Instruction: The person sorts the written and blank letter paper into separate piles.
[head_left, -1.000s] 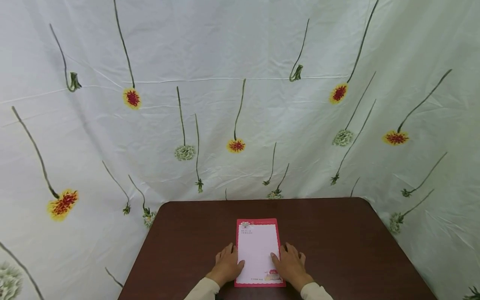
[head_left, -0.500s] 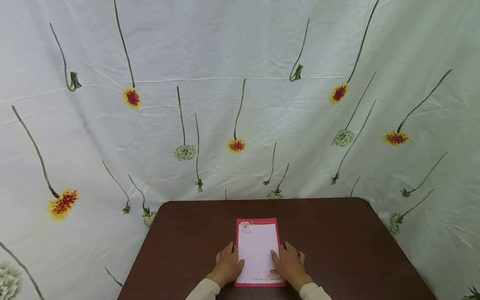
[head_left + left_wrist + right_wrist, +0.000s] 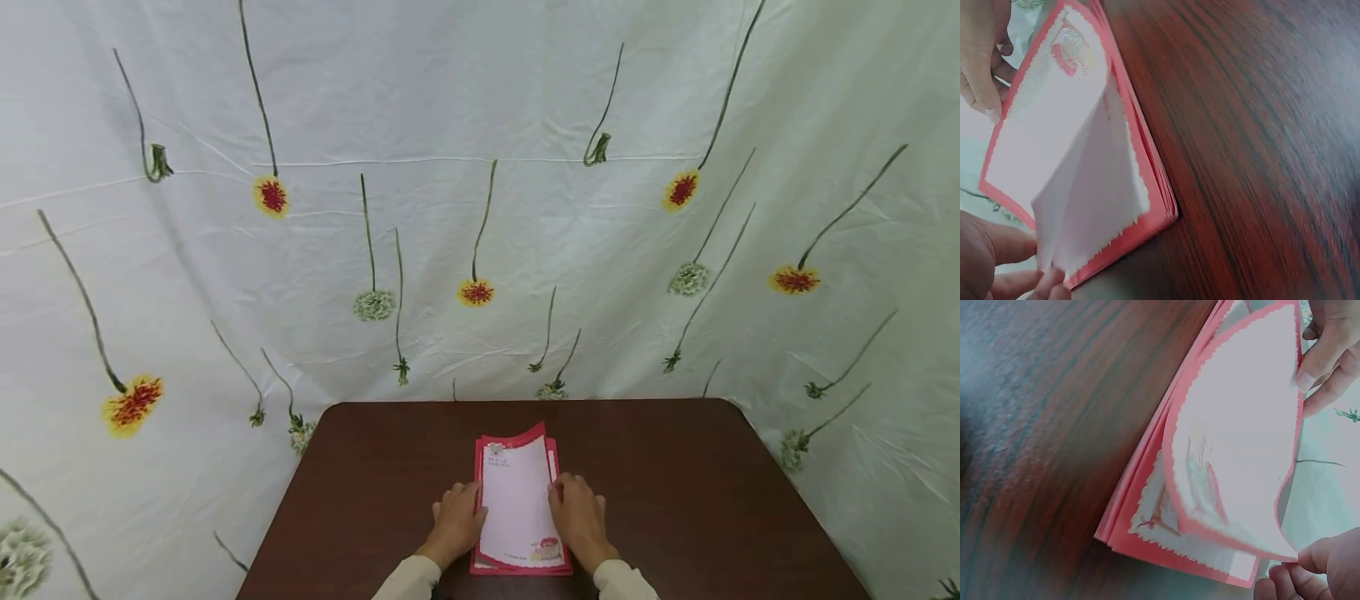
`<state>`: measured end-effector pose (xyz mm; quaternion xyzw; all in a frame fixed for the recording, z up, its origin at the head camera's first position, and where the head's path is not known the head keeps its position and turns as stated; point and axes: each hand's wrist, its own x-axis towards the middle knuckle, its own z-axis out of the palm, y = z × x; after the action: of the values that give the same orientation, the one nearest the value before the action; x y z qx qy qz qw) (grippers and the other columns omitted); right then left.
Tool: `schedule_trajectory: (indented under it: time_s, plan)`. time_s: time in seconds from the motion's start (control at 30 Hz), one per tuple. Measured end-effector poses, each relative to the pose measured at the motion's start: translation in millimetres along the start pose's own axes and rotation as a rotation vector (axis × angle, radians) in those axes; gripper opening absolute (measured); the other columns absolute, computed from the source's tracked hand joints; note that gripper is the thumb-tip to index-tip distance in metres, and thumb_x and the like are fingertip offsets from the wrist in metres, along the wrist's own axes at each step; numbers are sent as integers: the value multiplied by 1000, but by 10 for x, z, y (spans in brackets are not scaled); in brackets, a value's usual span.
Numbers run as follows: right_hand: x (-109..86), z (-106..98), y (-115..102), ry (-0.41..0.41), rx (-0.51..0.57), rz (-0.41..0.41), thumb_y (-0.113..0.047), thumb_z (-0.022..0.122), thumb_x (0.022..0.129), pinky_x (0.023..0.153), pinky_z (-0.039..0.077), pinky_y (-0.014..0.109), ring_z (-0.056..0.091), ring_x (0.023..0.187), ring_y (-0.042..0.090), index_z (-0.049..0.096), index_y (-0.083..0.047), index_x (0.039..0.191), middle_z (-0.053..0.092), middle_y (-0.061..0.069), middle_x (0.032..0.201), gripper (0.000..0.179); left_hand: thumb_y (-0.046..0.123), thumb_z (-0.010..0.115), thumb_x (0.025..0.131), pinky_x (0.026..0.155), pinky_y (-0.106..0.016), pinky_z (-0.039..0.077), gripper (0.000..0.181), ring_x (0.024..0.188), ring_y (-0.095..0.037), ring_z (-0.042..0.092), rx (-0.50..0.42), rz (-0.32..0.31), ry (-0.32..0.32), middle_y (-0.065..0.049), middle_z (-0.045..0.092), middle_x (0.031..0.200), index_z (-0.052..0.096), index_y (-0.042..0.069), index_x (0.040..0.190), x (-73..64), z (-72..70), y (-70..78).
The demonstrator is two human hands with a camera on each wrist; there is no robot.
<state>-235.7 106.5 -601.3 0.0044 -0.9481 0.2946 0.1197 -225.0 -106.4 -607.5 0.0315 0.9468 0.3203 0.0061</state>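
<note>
A pink-bordered sheet of printed stationery paper [image 3: 516,504] is raised off a stack of matching sheets [image 3: 553,454] on the brown table. Its surface bows, with the far right corner curling up in the head view. My left hand [image 3: 456,527] pinches the left edge of the sheet between thumb and fingers. On the opposite edge, my right hand [image 3: 581,518] pinches it too; the right wrist view shows those fingertips [image 3: 1304,557] at a lower corner. Under the lifted sheet, the stack's layered pink edges [image 3: 1163,206] show in the left wrist view.
The dark brown table [image 3: 675,483] extends around the stack on both sides. Behind it hangs a white cloth [image 3: 420,125] printed with flowers, which also falls along both sides.
Earlier both hands rested flat along the stack's sides. Now the fingers pinch the top sheet, which has come up off the stack and bent. The head view has shifted slightly.
</note>
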Motion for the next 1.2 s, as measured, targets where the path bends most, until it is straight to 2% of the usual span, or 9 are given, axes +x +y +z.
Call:
schedule_trajectory:
  time_s: [0.1,0.2,0.4,0.53,0.7,0.9,1.2]
  plan:
    - [14,-23,-48,-1,17,0,-16,73,98,74,40,46,64,75,21,70,-8,94,61,0,79,9,12,72,97,79,-47,34,39,97,-32,58,-30,12,36,-8,62,98,63,-1,133,7,-5,-12]
    - [24,-38,-91,-21,27,23,-16,72,98,75,39,44,63,75,18,70,-8,95,61,0,79,9,9,70,97,77,-46,32,31,89,-27,60,-71,4,70,-2,62,89,65,0,126,16,-32,-33]
    - [47,5,-165,-34,42,19,-18,71,98,78,39,45,58,72,15,69,-8,93,58,-1,78,12,9,69,97,78,-48,31,9,82,-23,65,-154,-61,134,-3,69,87,65,6,104,-29,-192,-141]
    - [58,47,-227,-26,60,-13,-17,71,97,77,40,47,56,71,13,67,-11,87,56,-3,76,12,13,70,97,76,-46,30,9,77,-20,64,-150,-80,155,-1,69,84,62,9,96,-79,-311,-253]
    - [49,116,-349,-37,117,-33,-16,70,95,75,38,44,57,72,12,67,-13,84,57,-4,75,12,15,71,97,76,-47,30,10,77,-18,62,-146,-111,152,1,67,84,63,10,94,-115,-469,-430]
    - [37,300,-530,-50,188,-42,-15,70,95,72,37,41,56,72,10,67,-14,83,58,-5,76,12,17,70,97,77,-47,31,10,77,-16,59,-134,-159,156,2,64,84,63,12,93,-182,-635,-666]
    - [19,566,-807,-103,258,-49,-17,69,95,74,38,43,55,73,11,69,-13,84,58,-4,77,13,17,69,95,76,-46,31,9,76,-16,59,-110,-222,213,3,64,82,62,14,90,-319,-821,-934]
